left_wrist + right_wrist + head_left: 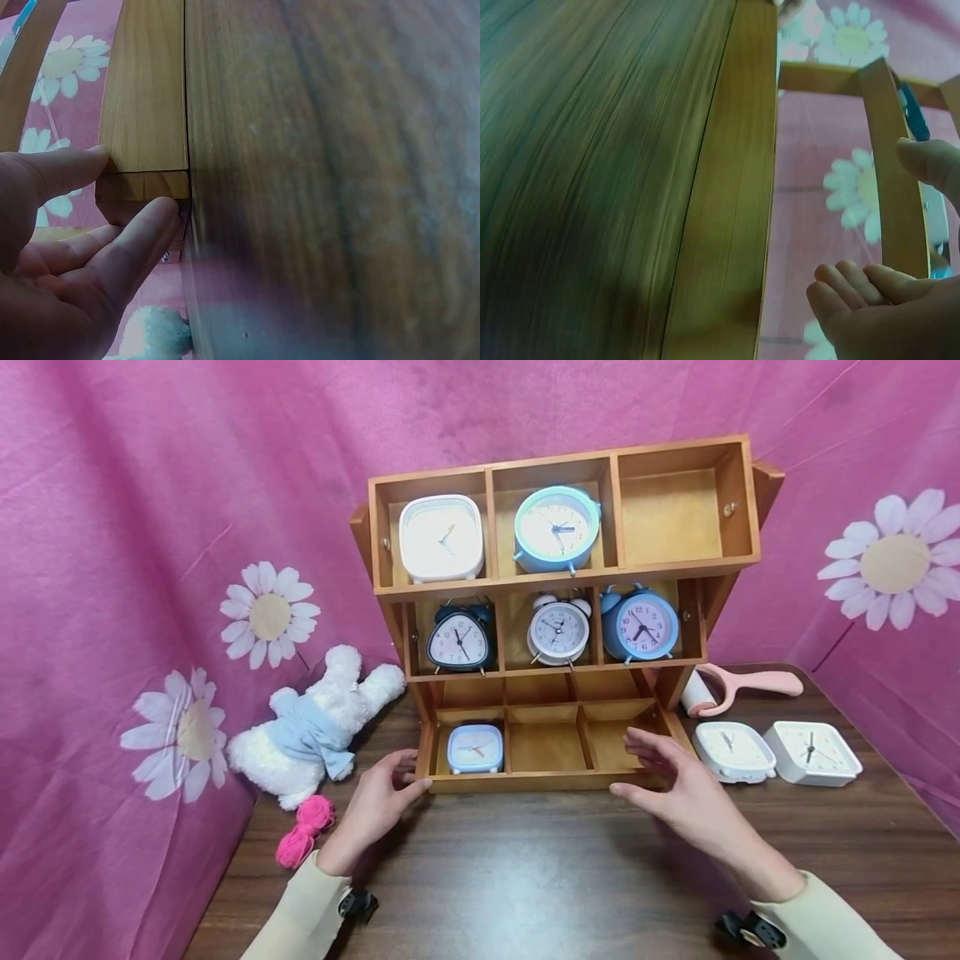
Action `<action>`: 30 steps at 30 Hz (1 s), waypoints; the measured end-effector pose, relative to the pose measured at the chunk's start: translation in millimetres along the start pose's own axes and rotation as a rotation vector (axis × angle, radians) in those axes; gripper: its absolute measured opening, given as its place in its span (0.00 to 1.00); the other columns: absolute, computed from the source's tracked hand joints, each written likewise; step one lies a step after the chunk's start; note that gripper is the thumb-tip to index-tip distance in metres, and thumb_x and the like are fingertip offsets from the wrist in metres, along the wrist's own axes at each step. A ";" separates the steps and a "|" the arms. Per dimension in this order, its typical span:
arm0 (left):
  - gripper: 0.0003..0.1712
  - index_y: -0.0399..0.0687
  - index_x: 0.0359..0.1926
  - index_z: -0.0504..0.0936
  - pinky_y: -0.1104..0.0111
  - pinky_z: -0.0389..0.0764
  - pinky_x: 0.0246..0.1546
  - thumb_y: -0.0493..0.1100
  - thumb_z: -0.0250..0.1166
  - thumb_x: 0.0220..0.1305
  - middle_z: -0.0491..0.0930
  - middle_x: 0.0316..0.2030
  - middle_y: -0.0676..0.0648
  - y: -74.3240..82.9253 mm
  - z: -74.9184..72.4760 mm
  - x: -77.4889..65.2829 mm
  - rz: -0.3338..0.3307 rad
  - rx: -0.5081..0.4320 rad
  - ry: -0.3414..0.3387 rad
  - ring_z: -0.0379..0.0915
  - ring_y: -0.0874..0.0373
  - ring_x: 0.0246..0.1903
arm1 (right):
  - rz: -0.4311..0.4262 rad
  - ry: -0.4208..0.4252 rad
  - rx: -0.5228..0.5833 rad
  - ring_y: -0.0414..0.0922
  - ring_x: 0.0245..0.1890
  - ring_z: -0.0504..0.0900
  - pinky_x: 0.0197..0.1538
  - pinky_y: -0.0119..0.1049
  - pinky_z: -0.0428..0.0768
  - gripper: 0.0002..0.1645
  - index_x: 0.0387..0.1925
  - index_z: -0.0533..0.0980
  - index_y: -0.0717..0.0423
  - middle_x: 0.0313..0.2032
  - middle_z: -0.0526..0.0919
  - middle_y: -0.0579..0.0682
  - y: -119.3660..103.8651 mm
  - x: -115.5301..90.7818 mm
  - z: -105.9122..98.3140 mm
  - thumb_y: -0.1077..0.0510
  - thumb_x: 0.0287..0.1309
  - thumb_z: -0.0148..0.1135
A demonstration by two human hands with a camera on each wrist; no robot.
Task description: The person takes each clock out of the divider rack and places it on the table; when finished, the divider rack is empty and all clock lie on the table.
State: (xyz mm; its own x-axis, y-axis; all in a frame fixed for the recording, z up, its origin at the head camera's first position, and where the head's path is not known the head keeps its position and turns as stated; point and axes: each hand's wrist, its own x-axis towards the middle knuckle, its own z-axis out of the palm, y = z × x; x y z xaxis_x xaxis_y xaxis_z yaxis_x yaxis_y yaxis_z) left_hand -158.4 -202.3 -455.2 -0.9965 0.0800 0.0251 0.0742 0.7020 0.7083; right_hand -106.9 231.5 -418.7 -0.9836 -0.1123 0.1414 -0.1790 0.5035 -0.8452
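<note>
A three-tier wooden display shelf (540,782) stands on the table with alarm clocks in its compartments. At its lower left front corner is my left hand (378,802), fingers fairly straight; thumb and fingertips touch the wood in the left wrist view. My right hand (693,797) is held in front of the lower right end, thumb and fingers spread, holding nothing. A small light-blue clock (475,749) sits in the bottom left compartment. The middle tier has a dark triangular clock (460,641), a white twin-bell clock (558,631) and a blue twin-bell clock (641,625).
On the top tier are a white square clock (441,539) and a light-blue oval clock (557,530). Two white clocks (733,752) and a pink lint roller (757,683) lie right of the shelf. A white plush toy (315,731) and pink yarn (303,832) lie left.
</note>
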 end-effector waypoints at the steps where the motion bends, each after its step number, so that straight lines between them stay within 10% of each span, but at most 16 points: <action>1: 0.29 0.39 0.70 0.83 0.57 0.90 0.47 0.44 0.78 0.74 0.91 0.57 0.38 -0.1 0.1 0.0 -0.001 0.000 -0.001 0.91 0.49 0.51 | 0.008 -0.007 0.002 0.60 0.71 0.84 0.63 0.12 0.74 0.49 0.81 0.69 0.62 0.72 0.81 0.68 -3.0 1.6 5.0 0.55 0.66 0.82; 11: 0.28 0.40 0.69 0.83 0.57 0.90 0.47 0.44 0.78 0.74 0.91 0.58 0.38 -1.4 0.8 0.5 0.000 -0.001 0.001 0.92 0.48 0.51 | 0.050 -0.058 0.048 0.65 0.73 0.83 0.76 0.59 0.78 0.51 0.81 0.69 0.60 0.74 0.80 0.64 -31.6 19.8 54.6 0.50 0.65 0.83; 30: 0.30 0.39 0.69 0.83 0.63 0.89 0.46 0.43 0.79 0.72 0.92 0.57 0.37 -2.1 1.6 3.7 0.016 -0.012 0.007 0.93 0.48 0.50 | 0.015 -0.067 0.081 0.65 0.73 0.82 0.78 0.59 0.78 0.54 0.81 0.70 0.62 0.72 0.81 0.63 -51.8 66.0 110.8 0.48 0.60 0.86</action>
State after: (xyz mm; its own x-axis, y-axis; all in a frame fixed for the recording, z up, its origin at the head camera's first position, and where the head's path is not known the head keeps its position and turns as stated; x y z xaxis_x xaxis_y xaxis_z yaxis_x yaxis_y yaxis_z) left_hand -162.3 -202.3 -457.7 -0.9954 0.0858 0.0416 0.0896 0.6919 0.7164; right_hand -159.9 103.1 -422.7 -0.9818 -0.1641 0.0956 -0.1590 0.4350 -0.8863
